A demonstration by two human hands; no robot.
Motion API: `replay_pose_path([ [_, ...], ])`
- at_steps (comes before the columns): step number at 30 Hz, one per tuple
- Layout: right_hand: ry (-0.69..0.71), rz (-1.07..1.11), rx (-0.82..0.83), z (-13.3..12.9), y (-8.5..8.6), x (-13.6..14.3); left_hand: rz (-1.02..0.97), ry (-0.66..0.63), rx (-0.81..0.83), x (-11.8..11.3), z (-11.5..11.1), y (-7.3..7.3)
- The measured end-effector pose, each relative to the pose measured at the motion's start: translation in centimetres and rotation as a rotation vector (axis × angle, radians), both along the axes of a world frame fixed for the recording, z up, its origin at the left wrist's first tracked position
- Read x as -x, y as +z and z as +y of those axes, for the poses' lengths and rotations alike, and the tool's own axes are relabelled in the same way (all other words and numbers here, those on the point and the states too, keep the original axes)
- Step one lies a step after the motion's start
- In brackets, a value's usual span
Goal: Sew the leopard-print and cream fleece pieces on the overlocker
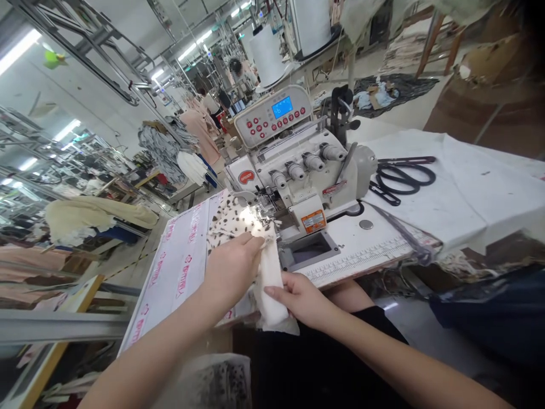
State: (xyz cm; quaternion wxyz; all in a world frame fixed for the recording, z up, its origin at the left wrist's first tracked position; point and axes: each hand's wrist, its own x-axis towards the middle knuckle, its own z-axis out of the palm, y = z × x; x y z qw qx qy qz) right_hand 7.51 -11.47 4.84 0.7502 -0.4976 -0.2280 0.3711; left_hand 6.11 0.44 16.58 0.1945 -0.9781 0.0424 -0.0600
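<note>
A white overlock sewing machine (pixel 293 165) stands on the table, its needle area lit by a small lamp. Under its presser foot runs a piece of spotted fabric (pixel 230 218), cream with dark spots, together with a plain white fabric strip (pixel 271 272). Close to the foot, my left hand (pixel 238 258) pinches the fabric edge with its fingertips. Nearer my lap, my right hand (pixel 300 298) grips the white strip between thumb and fingers. The strip's lower end hangs over the table's front edge.
Black scissors (pixel 404 177) lie on white cloth (pixel 460 187) right of the machine. A printed ruler (pixel 361 255) runs along the table's front edge. Thread cones (pixel 266 54) stand behind. Spotted fabric (pixel 213 383) also hangs below, near my lap.
</note>
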Motion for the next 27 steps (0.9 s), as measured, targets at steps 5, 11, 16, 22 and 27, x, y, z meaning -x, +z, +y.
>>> replay_pose_path([
  [5,-0.018,-0.065,0.005,-1.5,-0.4,-0.4,-0.17,-0.193,-0.102,0.8,-0.3,-0.9],
  [11,-0.073,-0.164,0.056,-2.0,-0.8,-0.7,-0.198,-0.211,0.014,0.7,-0.7,-1.0],
  [16,-0.067,-0.134,0.062,-2.4,-0.2,-0.5,-0.21,-0.276,0.176,0.2,-0.9,-2.0],
  [22,-0.043,-0.192,0.102,-2.9,0.9,-0.1,-0.252,-0.231,0.21,0.3,-1.4,-2.6],
  [27,-0.097,-0.335,0.165,-2.7,0.4,-0.1,-0.245,-0.206,0.171,-0.1,-1.6,-3.0],
])
